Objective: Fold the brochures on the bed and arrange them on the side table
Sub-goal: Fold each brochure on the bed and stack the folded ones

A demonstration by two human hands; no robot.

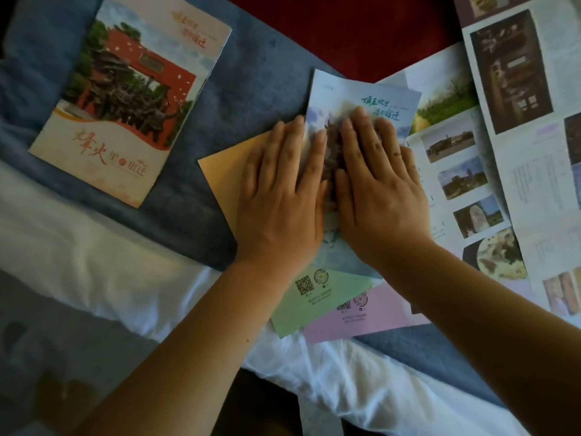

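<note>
Both hands, left (279, 196) and right (377, 190), lie spread flat on a blue brochure (361, 99) atop the blue blanket (251, 73).

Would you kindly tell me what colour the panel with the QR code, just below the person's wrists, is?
Pale green panel, overlapping a pink panel; seen in the head view.

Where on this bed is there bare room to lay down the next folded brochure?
Bare blue blanket lies between the red brochure and the blue brochure under the left hand and right hand. The white sheet below the red one is free too. The right side is crowded with unfolded brochures.
</note>
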